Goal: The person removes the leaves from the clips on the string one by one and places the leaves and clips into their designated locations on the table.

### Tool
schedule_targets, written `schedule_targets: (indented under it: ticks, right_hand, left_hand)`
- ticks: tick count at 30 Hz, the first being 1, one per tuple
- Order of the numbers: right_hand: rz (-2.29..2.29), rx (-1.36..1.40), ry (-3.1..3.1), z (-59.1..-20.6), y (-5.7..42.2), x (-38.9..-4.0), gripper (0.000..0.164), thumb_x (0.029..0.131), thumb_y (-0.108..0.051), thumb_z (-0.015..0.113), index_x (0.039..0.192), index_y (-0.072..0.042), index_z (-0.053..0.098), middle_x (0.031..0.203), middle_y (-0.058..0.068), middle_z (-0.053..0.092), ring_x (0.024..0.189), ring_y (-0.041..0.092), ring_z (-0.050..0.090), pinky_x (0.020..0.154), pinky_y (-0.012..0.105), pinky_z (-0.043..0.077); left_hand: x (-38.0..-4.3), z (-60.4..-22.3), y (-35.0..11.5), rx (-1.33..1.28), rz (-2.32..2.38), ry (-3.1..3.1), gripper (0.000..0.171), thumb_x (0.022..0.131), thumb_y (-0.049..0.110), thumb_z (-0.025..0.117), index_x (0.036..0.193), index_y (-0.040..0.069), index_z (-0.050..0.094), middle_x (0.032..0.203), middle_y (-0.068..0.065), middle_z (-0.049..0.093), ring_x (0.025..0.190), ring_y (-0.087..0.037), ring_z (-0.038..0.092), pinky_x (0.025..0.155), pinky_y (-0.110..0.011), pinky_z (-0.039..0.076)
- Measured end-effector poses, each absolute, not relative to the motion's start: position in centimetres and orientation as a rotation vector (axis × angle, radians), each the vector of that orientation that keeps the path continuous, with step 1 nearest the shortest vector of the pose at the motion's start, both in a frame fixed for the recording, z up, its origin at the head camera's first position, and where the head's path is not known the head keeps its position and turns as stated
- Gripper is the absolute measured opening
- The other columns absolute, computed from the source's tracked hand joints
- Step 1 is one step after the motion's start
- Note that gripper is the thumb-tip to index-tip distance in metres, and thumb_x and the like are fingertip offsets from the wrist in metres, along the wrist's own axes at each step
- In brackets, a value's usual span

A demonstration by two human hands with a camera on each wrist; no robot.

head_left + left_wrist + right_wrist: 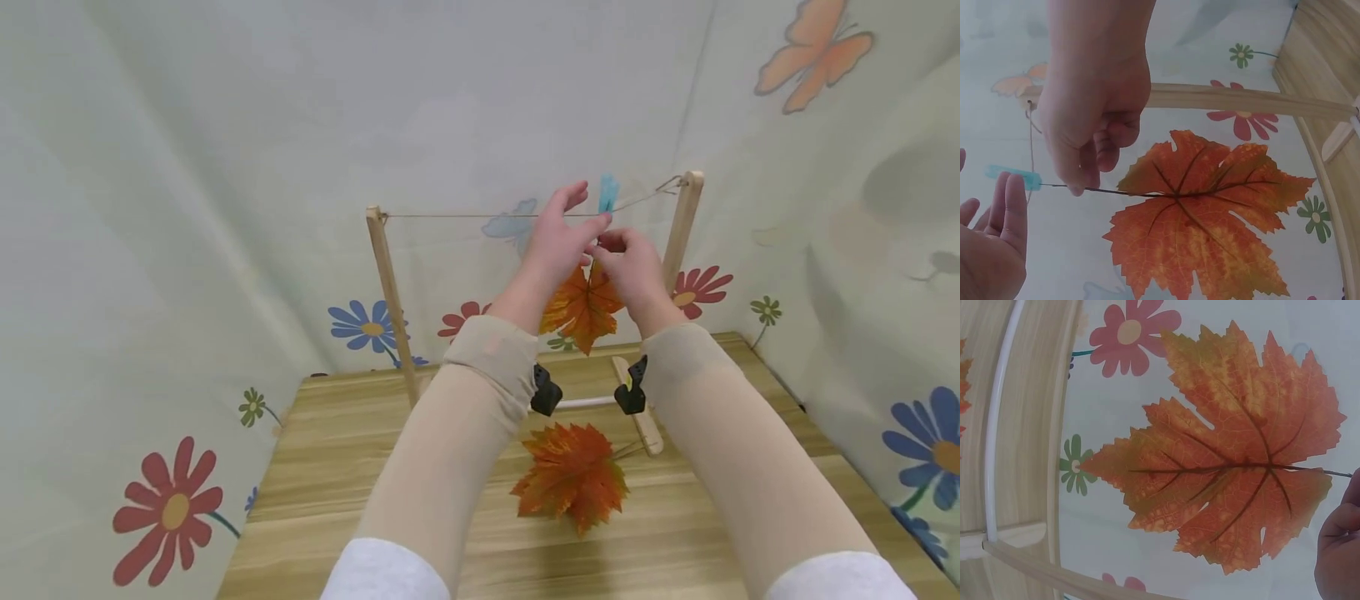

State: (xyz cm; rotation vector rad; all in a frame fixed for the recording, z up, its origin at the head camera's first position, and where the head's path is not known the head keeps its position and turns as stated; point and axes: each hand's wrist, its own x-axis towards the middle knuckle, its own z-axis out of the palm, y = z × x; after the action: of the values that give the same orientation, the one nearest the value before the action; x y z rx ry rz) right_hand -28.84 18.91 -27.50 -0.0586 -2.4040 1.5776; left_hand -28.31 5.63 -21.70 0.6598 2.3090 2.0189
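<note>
A blue clothespin point(608, 193) stands on the thin string, and the stem of an orange maple leaf point(583, 308) reaches up to its lower end. My right hand point(633, 271) pinches that stem between thumb and fingertips just below the clothespin, as the left wrist view shows. In that view my left hand point(994, 256) has two straight fingers against the clothespin point(1016, 178). The leaf point(1235, 456) hangs spread out, its stem running to the right hand's fingers at the right wrist view's edge.
Two wooden posts point(392, 300) hold the string point(450, 216) above a wood-grain table point(322, 483). More orange-red leaves point(573, 479) lie on the table in front. A white rod point(588, 402) runs low between the posts. Behind is a flower-printed cloth point(247, 208).
</note>
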Motion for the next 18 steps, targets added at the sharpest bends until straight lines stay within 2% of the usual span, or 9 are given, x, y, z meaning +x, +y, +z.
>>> schedule_targets:
  ticks: [5, 6, 9, 12, 18]
  right_hand:
    - [1.588, -0.079, -2.405, -27.3, 18.2, -28.7, 0.036, 0.096, -0.029, 0.054, 0.123, -0.006, 0.05, 0.115, 0.011, 0.052, 0.098, 0.027, 0.05, 0.088, 0.036, 0.046]
    - [1.59, -0.069, -2.402, -27.2, 17.9, -28.7, 0.034, 0.096, -0.028, 0.054, 0.12, -0.005, 0.051, 0.113, 0.011, 0.052, 0.096, 0.027, 0.05, 0.086, 0.035, 0.046]
    - [1.572, -0.035, -2.4, -27.1, 17.2, -28.8, 0.029, 0.096, -0.025, 0.055, 0.115, -0.004, 0.052, 0.109, 0.011, 0.054, 0.092, 0.026, 0.05, 0.082, 0.033, 0.046]
    - [1.57, -0.008, -2.385, -27.1, 16.8, -28.8, 0.027, 0.096, -0.022, 0.054, 0.115, -0.003, 0.053, 0.108, 0.011, 0.056, 0.091, 0.025, 0.051, 0.08, 0.033, 0.047]
    - [1.556, -0.008, -2.37, -27.2, 16.3, -28.7, 0.027, 0.095, -0.023, 0.056, 0.114, -0.004, 0.054, 0.102, 0.011, 0.055, 0.083, 0.025, 0.053, 0.073, 0.029, 0.049]
  left_hand:
    - [-28.7, -20.7, 5.7, 0.649, 1.953, 2.351, 0.058, 0.092, 0.03, 0.061, 0.143, 0.026, 0.035, 0.14, 0.012, 0.041, 0.069, -0.027, 0.057, 0.071, -0.029, 0.053]
    - [-28.8, -20.6, 5.7, 0.643, 1.942, 2.364, 0.059, 0.091, 0.031, 0.061, 0.144, 0.026, 0.035, 0.139, 0.014, 0.04, 0.073, -0.024, 0.057, 0.071, -0.028, 0.052]
    - [-28.9, -20.3, 5.4, 0.625, 1.902, 2.432, 0.06, 0.091, 0.032, 0.061, 0.144, 0.027, 0.034, 0.14, 0.013, 0.041, 0.098, -0.018, 0.057, 0.081, -0.027, 0.049]
    - [-28.8, -20.0, 5.3, 0.608, 1.859, 2.489, 0.061, 0.091, 0.034, 0.061, 0.144, 0.028, 0.034, 0.139, 0.013, 0.043, 0.119, -0.012, 0.045, 0.09, -0.028, 0.044]
    - [-28.6, -19.3, 5.6, 0.601, 1.738, 2.591, 0.063, 0.091, 0.04, 0.058, 0.146, 0.027, 0.03, 0.141, 0.011, 0.04, 0.127, -0.011, 0.039, 0.1, -0.03, 0.037]
